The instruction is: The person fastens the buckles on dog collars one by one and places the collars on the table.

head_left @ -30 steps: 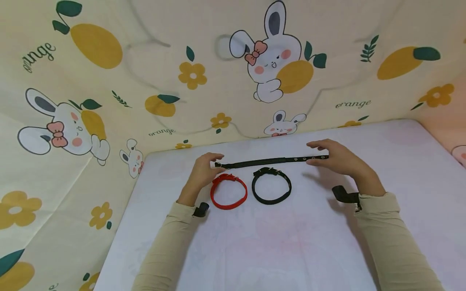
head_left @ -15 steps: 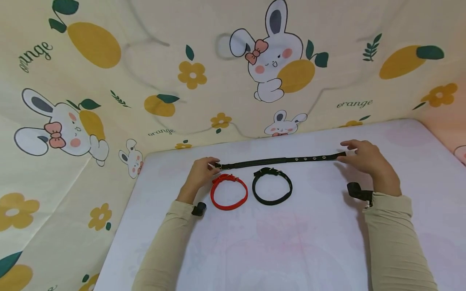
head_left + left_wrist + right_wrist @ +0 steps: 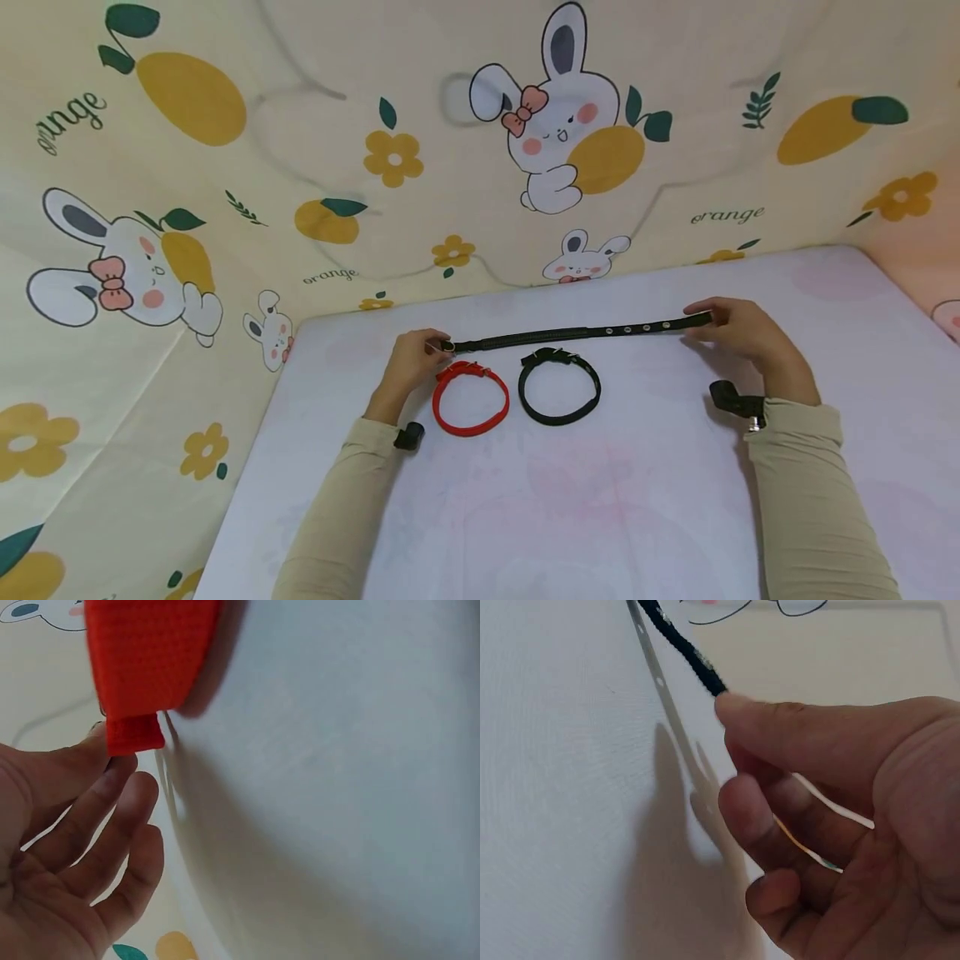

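Note:
A black collar [image 3: 536, 336] with metal eyelets lies stretched out nearly straight between my hands in the head view. My left hand [image 3: 407, 367] pinches its buckle end; in the left wrist view the red collar [image 3: 150, 660] hides that grip. My right hand [image 3: 746, 337] pinches the plain tip at the other end. The right wrist view shows thumb and forefinger on the black strap [image 3: 686, 649], with its shadow apart from it, so this end is raised off the surface. The other fingers are loosely curled.
Just below the stretched collar, two buckled collars lie in rings on the white table [image 3: 555, 517]: a red one [image 3: 471, 431] near my left hand and a black one [image 3: 558, 421] beside it. A cloth wall [image 3: 420, 67] printed with rabbits and oranges stands behind and left.
My right hand has moved right along the black collar to its tip, and its fingers have closed there. My left hand has shifted slightly left at the buckle end. The two ringed collars stay put.

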Action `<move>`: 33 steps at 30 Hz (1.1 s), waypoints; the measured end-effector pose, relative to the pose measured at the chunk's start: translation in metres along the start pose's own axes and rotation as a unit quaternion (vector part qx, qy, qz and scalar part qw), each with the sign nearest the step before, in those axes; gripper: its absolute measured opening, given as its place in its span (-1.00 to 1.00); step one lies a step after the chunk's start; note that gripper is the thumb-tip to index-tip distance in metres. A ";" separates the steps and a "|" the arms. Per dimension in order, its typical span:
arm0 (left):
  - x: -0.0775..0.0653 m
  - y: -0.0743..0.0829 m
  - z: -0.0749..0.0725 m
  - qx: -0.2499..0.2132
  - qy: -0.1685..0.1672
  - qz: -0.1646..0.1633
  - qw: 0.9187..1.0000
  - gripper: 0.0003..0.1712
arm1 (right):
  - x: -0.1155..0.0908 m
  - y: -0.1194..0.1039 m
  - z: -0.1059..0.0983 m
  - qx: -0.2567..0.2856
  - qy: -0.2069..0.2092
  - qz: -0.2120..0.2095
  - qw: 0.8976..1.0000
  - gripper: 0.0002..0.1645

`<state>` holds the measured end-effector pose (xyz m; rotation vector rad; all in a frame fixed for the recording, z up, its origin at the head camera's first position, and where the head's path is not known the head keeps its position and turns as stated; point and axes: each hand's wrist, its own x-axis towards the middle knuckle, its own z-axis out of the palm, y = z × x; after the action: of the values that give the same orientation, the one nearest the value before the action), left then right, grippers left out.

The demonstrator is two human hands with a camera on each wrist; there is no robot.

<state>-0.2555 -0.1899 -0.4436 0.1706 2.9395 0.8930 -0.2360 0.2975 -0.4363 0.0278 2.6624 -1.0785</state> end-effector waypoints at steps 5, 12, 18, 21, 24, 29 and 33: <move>0.001 -0.004 0.002 -0.009 0.012 -0.010 1.000 -0.69 | 0.001 0.002 0.004 0.007 0.017 -0.020 1.000 -0.37; 0.003 -0.007 0.003 -0.036 0.013 -0.023 0.999 -0.69 | 0.002 0.004 0.006 0.012 0.021 -0.016 1.000 -0.35; 0.001 -0.006 0.003 -0.062 0.011 -0.043 0.997 -0.68 | 0.000 0.001 0.005 0.012 0.030 -0.031 0.999 -0.40; -0.002 -0.003 -0.001 -0.070 0.017 -0.038 0.997 -0.68 | -0.002 -0.003 0.002 0.004 0.039 -0.046 0.998 -0.42; -0.006 0.000 -0.006 -0.076 0.028 -0.024 0.996 -0.67 | -0.004 -0.007 -0.001 -0.002 0.053 -0.065 0.996 -0.43; -0.015 0.007 -0.015 -0.097 0.049 -0.010 0.994 -0.68 | -0.012 -0.019 -0.009 0.002 0.081 -0.088 0.993 -0.45; -0.023 0.013 -0.027 -0.126 0.085 0.010 0.988 -0.67 | -0.023 -0.035 -0.016 0.025 0.102 -0.112 0.988 -0.52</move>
<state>-0.2338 -0.1969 -0.4137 0.1142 2.9416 1.3339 -0.2218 0.2852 -0.3952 -0.1648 2.8746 -1.2726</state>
